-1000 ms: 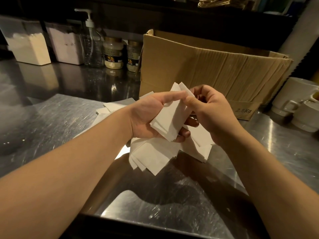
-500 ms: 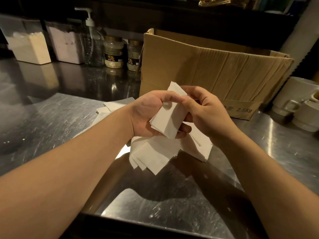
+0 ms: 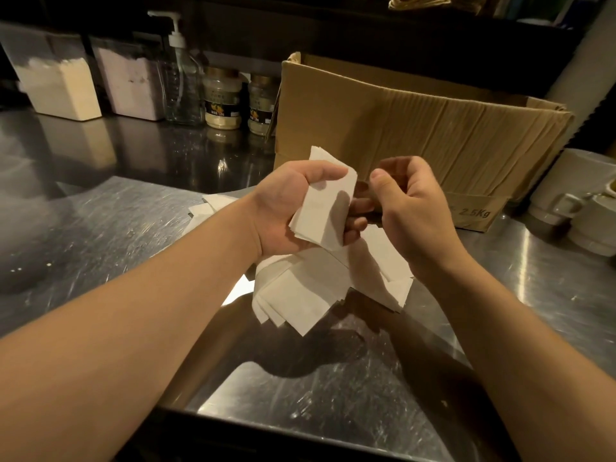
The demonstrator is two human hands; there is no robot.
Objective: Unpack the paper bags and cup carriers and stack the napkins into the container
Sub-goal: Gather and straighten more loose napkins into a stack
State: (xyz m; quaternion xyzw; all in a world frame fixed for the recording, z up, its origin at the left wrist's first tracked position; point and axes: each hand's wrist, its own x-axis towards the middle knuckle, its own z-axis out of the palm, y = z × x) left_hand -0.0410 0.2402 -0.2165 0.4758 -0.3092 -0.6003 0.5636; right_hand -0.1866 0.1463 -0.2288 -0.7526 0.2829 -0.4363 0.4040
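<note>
My left hand (image 3: pixel 286 208) grips a small stack of white napkins (image 3: pixel 325 208) above the steel counter, thumb across the top and fingers curled under it. My right hand (image 3: pixel 410 208) hovers just right of that stack with its fingers curled and nothing in them. Beneath both hands a loose pile of white napkins (image 3: pixel 300 295) lies fanned out on the counter. More napkins (image 3: pixel 213 205) peek out behind my left wrist. A brown cardboard box (image 3: pixel 416 128) stands open right behind the hands.
The steel counter (image 3: pixel 100 228) runs left and forward to its front edge. At the back left stand two powder bins (image 3: pixel 63 85), a pump bottle (image 3: pixel 183 85) and two jars (image 3: pixel 223 101). White mugs (image 3: pixel 580 208) sit at the right edge.
My right hand has let go of the held napkins and drawn a little to the right. The left hand keeps the stack, now squared up more.
</note>
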